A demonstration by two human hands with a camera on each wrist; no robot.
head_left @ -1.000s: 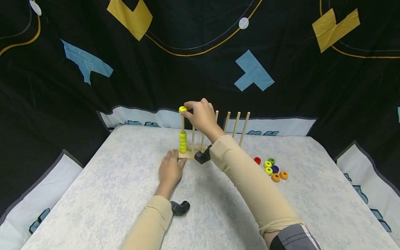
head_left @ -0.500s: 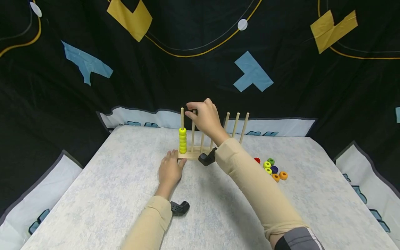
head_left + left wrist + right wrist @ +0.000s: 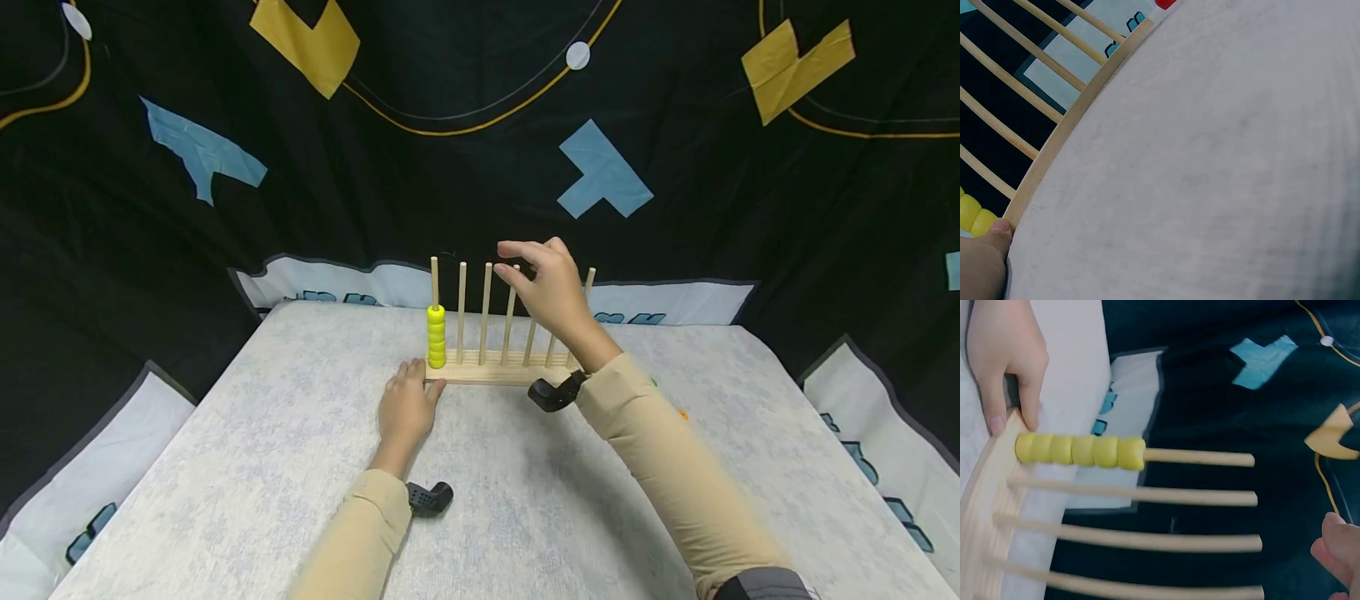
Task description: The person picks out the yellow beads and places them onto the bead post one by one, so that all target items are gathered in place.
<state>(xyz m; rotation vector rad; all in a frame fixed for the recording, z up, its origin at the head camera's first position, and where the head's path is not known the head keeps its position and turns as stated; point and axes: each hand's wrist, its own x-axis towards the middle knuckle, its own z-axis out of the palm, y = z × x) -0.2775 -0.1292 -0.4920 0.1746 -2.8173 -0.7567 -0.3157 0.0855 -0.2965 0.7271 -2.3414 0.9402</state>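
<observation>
A wooden rack (image 3: pixel 487 373) with upright pegs stands towards the back of the table. Its leftmost peg carries a stack of several yellow beads (image 3: pixel 437 337), (image 3: pixel 1079 450), with bare peg above them. My left hand (image 3: pixel 406 410) grips the left end of the base, thumb in front; the right wrist view shows this left hand (image 3: pixel 1010 350) with thumb and finger either side of the corner. Over the pegs right of centre, my right hand (image 3: pixel 557 293) is raised, thumb and fingertips apart with nothing between them. Its forearm hides part of the rack's right end.
Behind the right sleeve, slivers of a green bead (image 3: pixel 654 382) and an orange bead (image 3: pixel 683 413) show on the table (image 3: pixel 750 467). A red bead (image 3: pixel 1164 3) appears at the left wrist view's top edge. Dark curtain hangs behind.
A yellow bead, pinched by my right hand above the leftmost peg, was let go and now tops the stack. That hand has moved right. My left hand has stayed put.
</observation>
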